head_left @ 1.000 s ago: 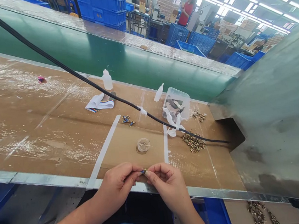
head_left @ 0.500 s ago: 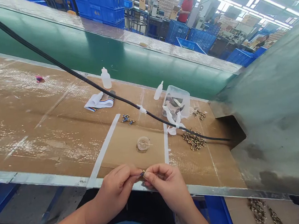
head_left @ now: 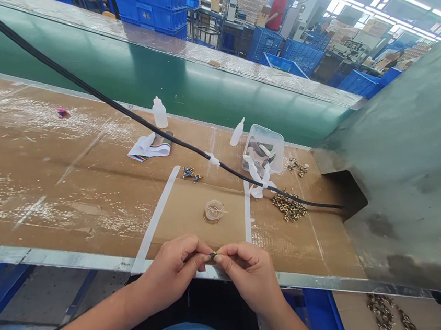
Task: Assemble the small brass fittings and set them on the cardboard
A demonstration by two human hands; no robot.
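My left hand (head_left: 172, 272) and my right hand (head_left: 250, 277) meet above the front metal edge of the bench. Their fingertips pinch a tiny blue-and-brass part (head_left: 213, 255), mostly hidden by the fingers. A thin dark stem seems to run from it into my left fingers. Beyond my hands stands a small clear round dish (head_left: 214, 211) on a cardboard sheet (head_left: 187, 218). Similar blue-and-brass parts (head_left: 190, 174) lie farther back, and a heap of brass links (head_left: 289, 207) lies to the right.
A black cable (head_left: 149, 122) crosses the bench above a clear plastic box (head_left: 262, 150), dropper bottles (head_left: 160, 113) and a ribbon cable (head_left: 150, 150). A grey metal hood (head_left: 410, 166) stands right, beside a green conveyor belt (head_left: 116, 76). A person in red (head_left: 278, 12) stands far off.
My hands stay together on the tiny part, with small finger shifts. The whole view has tilted slightly and drifted, and nothing on the bench has moved.
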